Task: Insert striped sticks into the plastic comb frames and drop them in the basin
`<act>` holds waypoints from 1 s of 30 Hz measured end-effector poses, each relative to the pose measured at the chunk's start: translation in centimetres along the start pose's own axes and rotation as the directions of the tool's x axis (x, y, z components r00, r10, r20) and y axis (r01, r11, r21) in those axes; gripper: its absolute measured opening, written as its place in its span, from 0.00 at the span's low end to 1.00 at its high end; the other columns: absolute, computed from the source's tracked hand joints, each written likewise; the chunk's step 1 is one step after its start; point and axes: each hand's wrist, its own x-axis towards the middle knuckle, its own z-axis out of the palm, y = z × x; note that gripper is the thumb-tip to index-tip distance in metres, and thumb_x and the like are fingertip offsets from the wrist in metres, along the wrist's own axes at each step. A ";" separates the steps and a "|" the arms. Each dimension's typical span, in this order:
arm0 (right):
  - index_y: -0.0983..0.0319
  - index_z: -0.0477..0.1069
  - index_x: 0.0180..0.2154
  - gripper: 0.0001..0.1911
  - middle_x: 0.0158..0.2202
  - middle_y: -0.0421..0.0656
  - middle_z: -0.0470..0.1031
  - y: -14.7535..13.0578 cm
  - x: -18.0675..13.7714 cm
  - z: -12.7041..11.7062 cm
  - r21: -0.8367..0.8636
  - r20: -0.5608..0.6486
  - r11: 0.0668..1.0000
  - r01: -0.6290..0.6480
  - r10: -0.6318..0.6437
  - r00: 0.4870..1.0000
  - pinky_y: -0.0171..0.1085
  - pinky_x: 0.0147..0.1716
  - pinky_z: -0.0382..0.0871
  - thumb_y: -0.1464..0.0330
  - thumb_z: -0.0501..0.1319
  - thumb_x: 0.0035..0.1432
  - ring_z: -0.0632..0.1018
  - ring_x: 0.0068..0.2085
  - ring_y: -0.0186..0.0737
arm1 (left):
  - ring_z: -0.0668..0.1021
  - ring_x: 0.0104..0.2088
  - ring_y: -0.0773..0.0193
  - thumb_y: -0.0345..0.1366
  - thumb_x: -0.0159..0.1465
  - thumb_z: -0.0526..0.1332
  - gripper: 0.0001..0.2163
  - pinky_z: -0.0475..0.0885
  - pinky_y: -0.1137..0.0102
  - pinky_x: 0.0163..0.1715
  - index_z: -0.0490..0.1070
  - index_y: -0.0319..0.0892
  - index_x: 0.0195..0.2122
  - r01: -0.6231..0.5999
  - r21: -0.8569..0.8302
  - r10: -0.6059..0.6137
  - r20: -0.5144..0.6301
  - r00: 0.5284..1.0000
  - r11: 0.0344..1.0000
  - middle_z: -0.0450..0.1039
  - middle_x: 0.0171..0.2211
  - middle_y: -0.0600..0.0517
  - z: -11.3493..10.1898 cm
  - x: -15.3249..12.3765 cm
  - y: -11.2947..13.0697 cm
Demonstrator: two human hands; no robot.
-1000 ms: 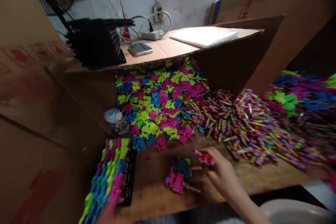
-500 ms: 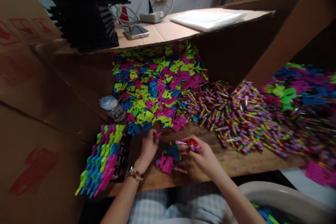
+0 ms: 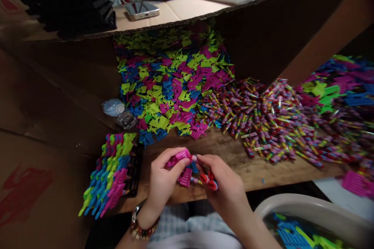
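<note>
My left hand (image 3: 163, 175) pinches a pink comb-like plastic piece (image 3: 183, 154) between thumb and fingers. Close against it, my right hand (image 3: 226, 177) is closed around several short printed sticks with red ends (image 3: 210, 182). One stick's tip (image 3: 194, 158) points at the pink piece; whether they touch I cannot tell. Below the hands, another pink comb-like piece (image 3: 185, 178) lies on the wooden table, partly hidden, with a bit of blue beside it. To the left, a black rack (image 3: 136, 177) bears rows of pink, yellow, green and blue pieces (image 3: 109, 175).
A heap of coloured plastic pieces (image 3: 169, 93) lies behind the hands, a heap of sticks (image 3: 277, 124) to its right. A blue-lidded bottle (image 3: 113, 107) stands left. Above is a cardboard shelf (image 3: 175, 9) with a phone (image 3: 142, 10). A pale tub (image 3: 263, 203) sits lower right.
My hands have come together, bringing the pink piece and a stick close to each other. The left hand rose off the table with the pink piece. The view has tilted down and moved closer.
</note>
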 end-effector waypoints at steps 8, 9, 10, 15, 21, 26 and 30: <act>0.64 0.65 0.53 0.22 0.44 0.56 0.76 -0.8 -0.8 -0.5 -0.229 0.060 0.953 0.199 -0.190 0.980 0.43 0.39 0.76 0.78 0.51 0.58 0.78 0.43 0.49 | 0.78 0.35 0.62 0.31 0.55 0.65 0.07 0.74 0.71 0.36 0.79 0.44 0.35 -0.117 0.010 0.116 0.073 0.991 0.993 0.79 0.34 0.50 -1.0 -0.7 0.4; 0.63 0.64 0.54 0.23 0.44 0.55 0.76 -0.7 -0.9 -0.7 -0.188 0.094 0.962 0.199 -0.184 0.978 0.43 0.40 0.75 0.79 0.51 0.57 0.78 0.44 0.48 | 0.78 0.34 0.62 0.31 0.55 0.66 0.06 0.74 0.72 0.35 0.79 0.44 0.35 -0.123 -0.004 0.122 0.117 0.986 0.992 0.79 0.32 0.50 -1.3 -0.6 0.4; 0.63 0.63 0.54 0.24 0.45 0.53 0.76 -0.4 -1.0 -0.8 -0.135 0.129 0.972 0.194 -0.177 0.976 0.42 0.41 0.75 0.79 0.51 0.56 0.78 0.44 0.46 | 0.78 0.33 0.62 0.31 0.54 0.66 0.06 0.74 0.73 0.33 0.79 0.44 0.34 -0.125 -0.021 0.127 0.168 0.978 0.992 0.79 0.32 0.50 -1.7 -0.4 0.4; 0.59 0.64 0.51 0.24 0.43 0.47 0.77 1.3 -2.0 -0.8 0.129 0.224 0.987 0.098 -0.125 0.967 0.37 0.39 0.75 0.80 0.52 0.53 0.79 0.43 0.41 | 0.78 0.30 0.63 0.30 0.52 0.68 0.05 0.72 0.73 0.31 0.80 0.41 0.31 -0.037 -0.089 0.067 0.364 0.929 0.995 0.78 0.29 0.49 -2.7 0.1 0.0; 0.59 0.69 0.42 0.14 0.36 0.45 0.79 2.7 -1.8 -0.4 0.208 0.293 0.968 -0.141 0.076 0.953 0.33 0.32 0.74 0.75 0.55 0.54 0.80 0.35 0.40 | 0.79 0.35 0.60 0.35 0.55 0.65 0.11 0.74 0.70 0.36 0.77 0.42 0.40 0.041 -0.010 -0.034 0.395 0.918 0.999 0.79 0.36 0.48 -1.8 0.7 -2.2; 0.61 0.71 0.33 0.10 0.30 0.44 0.78 4.3 -0.2 0.6 0.081 0.452 0.954 -0.287 0.221 0.864 0.35 0.30 0.72 0.74 0.54 0.49 0.78 0.31 0.41 | 0.66 0.57 0.49 0.39 0.60 0.60 0.18 0.59 0.54 0.57 0.69 0.39 0.51 -0.022 0.552 0.145 -0.179 0.973 0.833 0.69 0.54 0.41 -1.7 6.5 -6.5; 0.60 0.71 0.36 0.18 0.40 0.50 0.75 5.6 -0.6 1.3 -0.186 0.239 0.959 -0.212 0.253 0.937 0.44 0.37 0.71 0.77 0.53 0.42 0.76 0.40 0.50 | 0.48 0.64 0.37 0.36 0.60 0.59 0.18 0.50 0.42 0.57 0.68 0.31 0.49 0.148 0.647 0.179 -0.410 0.894 0.748 0.56 0.61 0.32 -2.7 10.8 -8.6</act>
